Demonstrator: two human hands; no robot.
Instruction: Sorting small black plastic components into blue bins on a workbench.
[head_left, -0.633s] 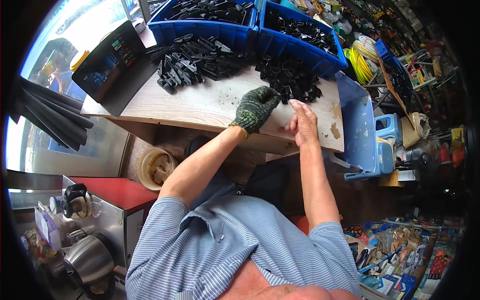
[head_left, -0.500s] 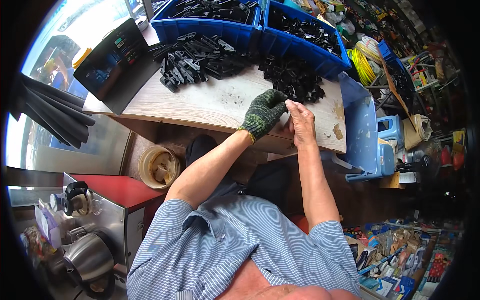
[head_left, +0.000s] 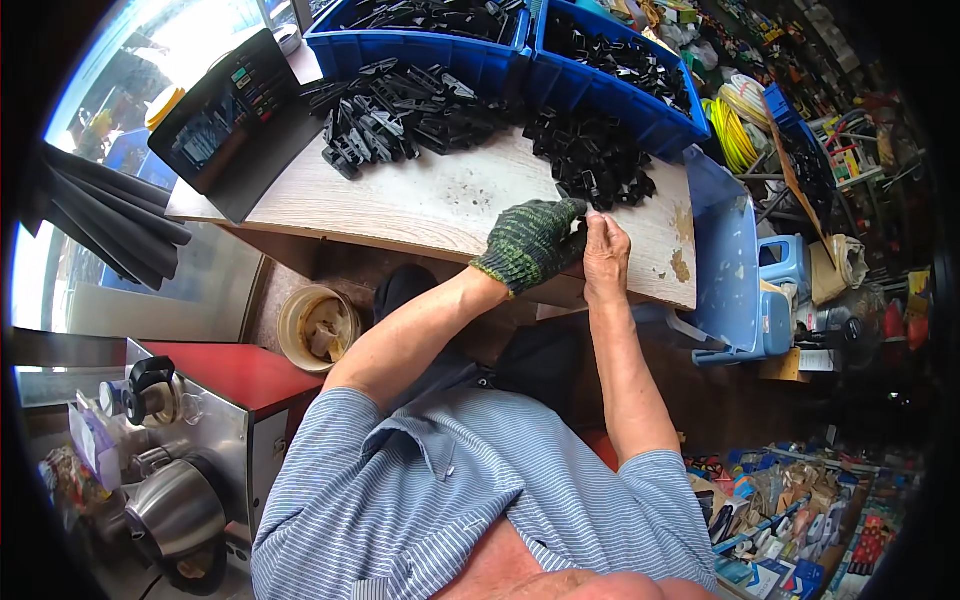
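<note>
My left hand [head_left: 530, 243] wears a green-and-black knitted glove, its fingers bent inward over the front edge of the table [head_left: 430, 205]. Bare and closed, my right hand [head_left: 606, 256] meets it there, fingertips against the glove's. Whatever the two hands hold between them is hidden by the fingers. Just beyond them lies a heap of small black plastic clips [head_left: 590, 155]. Farther left on the tabletop sits a second heap, of longer black plastic parts [head_left: 375, 130].
Two blue bins of black parts, a left one [head_left: 420, 57] and a right one [head_left: 625, 100], stand at the table's back. A laptop [head_left: 225, 120] is at the left. A bucket [head_left: 318, 332] stands below; a light-blue plastic tub [head_left: 722, 260] adjoins the right end.
My right fingers have curled from nearly straight into a closed grip. The gloved hand has turned slightly, and its fingertips now meet the right hand's.
</note>
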